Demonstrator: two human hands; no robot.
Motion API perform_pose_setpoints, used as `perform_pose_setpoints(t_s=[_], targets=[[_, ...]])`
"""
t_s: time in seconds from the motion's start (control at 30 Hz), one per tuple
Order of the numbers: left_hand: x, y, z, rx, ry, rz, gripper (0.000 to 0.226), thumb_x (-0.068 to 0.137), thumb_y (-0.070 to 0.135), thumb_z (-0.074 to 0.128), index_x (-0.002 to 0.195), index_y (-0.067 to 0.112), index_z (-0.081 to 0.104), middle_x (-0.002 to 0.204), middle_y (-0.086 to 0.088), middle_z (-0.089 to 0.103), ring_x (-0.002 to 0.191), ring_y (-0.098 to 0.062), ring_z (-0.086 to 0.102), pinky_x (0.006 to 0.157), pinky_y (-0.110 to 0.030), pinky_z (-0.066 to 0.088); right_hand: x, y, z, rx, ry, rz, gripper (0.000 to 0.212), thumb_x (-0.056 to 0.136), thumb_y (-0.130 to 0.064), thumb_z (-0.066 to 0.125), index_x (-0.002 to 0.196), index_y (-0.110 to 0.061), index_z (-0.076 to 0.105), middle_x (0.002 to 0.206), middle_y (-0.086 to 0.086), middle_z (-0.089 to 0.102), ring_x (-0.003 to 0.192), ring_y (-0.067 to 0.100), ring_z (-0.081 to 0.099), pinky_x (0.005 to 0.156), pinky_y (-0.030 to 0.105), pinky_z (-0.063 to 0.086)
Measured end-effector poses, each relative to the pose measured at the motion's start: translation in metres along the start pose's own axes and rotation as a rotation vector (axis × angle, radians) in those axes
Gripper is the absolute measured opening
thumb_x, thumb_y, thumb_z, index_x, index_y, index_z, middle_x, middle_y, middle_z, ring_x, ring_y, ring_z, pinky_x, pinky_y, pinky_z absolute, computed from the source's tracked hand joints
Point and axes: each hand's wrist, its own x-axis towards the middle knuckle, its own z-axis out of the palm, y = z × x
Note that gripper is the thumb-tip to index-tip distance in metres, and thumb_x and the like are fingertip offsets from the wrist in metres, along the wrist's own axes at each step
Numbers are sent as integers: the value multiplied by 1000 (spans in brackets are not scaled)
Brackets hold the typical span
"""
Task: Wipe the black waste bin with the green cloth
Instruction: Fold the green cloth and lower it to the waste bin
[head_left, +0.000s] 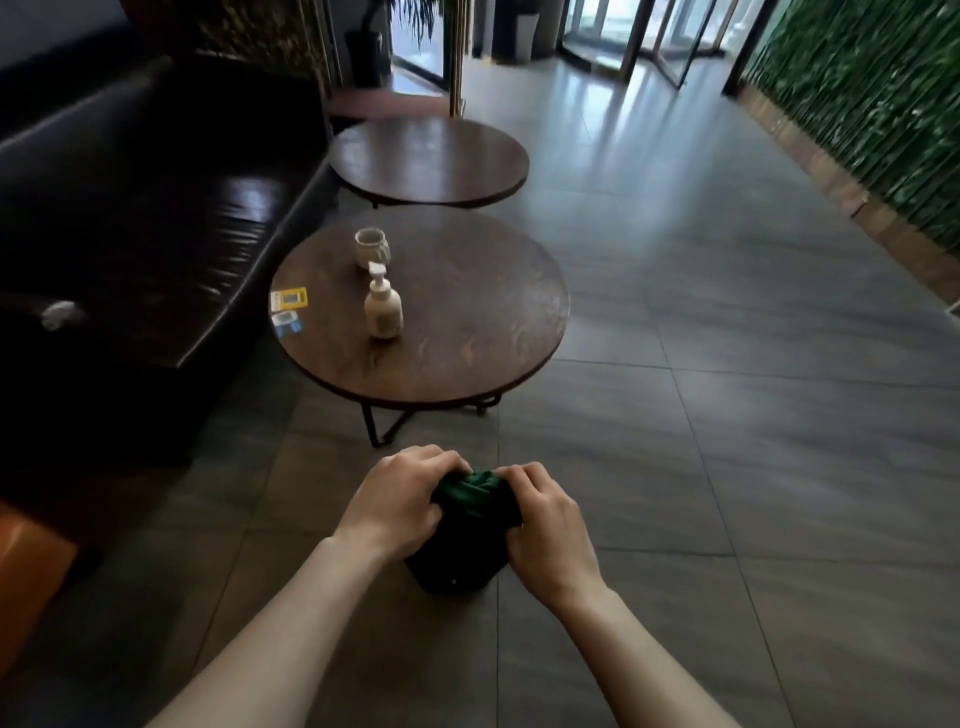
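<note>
Green cloth (470, 493), bunched up, sits between both hands low in the centre of the view, w/ a darker part hanging down below it; whether that dark mass is more cloth or sth else, can't tell. Left hand (400, 499) grips the cloth's left side, fingers curled over the top and pressed into the fabric. Right hand (545, 525) grips the right side the same way, fingers bent and clamped on the folds, thumb tucked under. Both forearms bare, reaching in from the bottom edge. Black waste bin: can't pick it out for sure anywhere in view. Under the hands, grey floor tiles (727, 467) w/ soft glare. Just beyond the hands stands a round dark-wood table (467, 332) on a black metal frame. On it, a pump bottle (383, 306) upright near the middle, a pale ceramic cup (372, 248) just behind it, and two small cards (287, 309), one yellow, one blue, near the left edge. Left of the table runs a black leather bench (156, 208), shiny, w/ an orange surface (26, 571) at the near left corner. Behind the first table, a second round table (428, 161), same wood. Far right, a green plant wall (872, 104). At the back, glass doors (649, 36) and a potted plant (369, 47).
</note>
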Motion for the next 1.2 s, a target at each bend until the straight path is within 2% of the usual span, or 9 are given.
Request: perform_pose_setpoints(t_s=[0.3, 0.57, 0.77, 0.9, 0.97, 1.07, 1.2], targets=[[0, -42, 66, 33, -121, 5, 52, 73, 7, 60, 118, 32, 66, 115, 12, 68, 111, -15, 60, 92, -36, 51, -9, 38, 68, 29, -67, 71, 54, 76, 6, 63, 126, -17, 61, 122, 0, 59, 106, 30, 62, 87, 41, 52], [24, -68, 103, 15, -103, 4, 50, 71, 7, 60, 114, 33, 66, 111, 12, 68, 108, -16, 61, 91, -36, 52, 12, 64, 108, 84, -76, 48, 60, 74, 1, 65, 130, -18, 58, 122, -1, 57, 107, 28, 60, 90, 40, 52], [34, -84, 129, -43, -91, -61, 50, 68, 10, 59, 111, 35, 65, 108, 15, 68, 107, -14, 62, 89, -36, 53, 24, 81, 137, 214, -97, 24, 69, 75, -27, 81, 137, -20, 52, 122, -7, 58, 110, 19, 60, 91, 35, 53], [39, -89, 153, -91, -91, -110, 49, 67, 14, 60, 111, 35, 64, 106, 15, 68, 103, -15, 65, 87, -35, 54, 32, 98, 155, 290, -74, 46, 76, 76, -39, 88, 141, -22, 54, 134, -10, 61, 119, 13, 62, 100, 31, 52], [43, -89, 166, -123, -94, -127, 49, 67, 15, 62, 112, 36, 64, 107, 15, 68, 103, -14, 65, 88, -33, 54, 36, 109, 162, 322, -35, 64, 70, 77, -37, 88, 139, -25, 56, 130, -11, 65, 116, 11, 64, 97, 31, 53], [49, -89, 185, -161, -103, -130, 51, 67, 18, 64, 114, 37, 61, 110, 16, 67, 105, -11, 65, 89, -32, 53, 40, 131, 174, 330, 7, 98, 58, 76, -26, 87, 128, -30, 60, 113, -14, 70, 100, 12, 68, 84, 33, 56], [51, -90, 213, -166, -161, -104, 64, 67, 29, 61, 128, 44, 48, 121, 20, 60, 109, -11, 64, 88, -36, 56, 36, 167, 192, 260, 32, 85, 52, 73, -11, 83, 114, -33, 60, 98, -14, 68, 88, 14, 67, 72, 35, 55]])
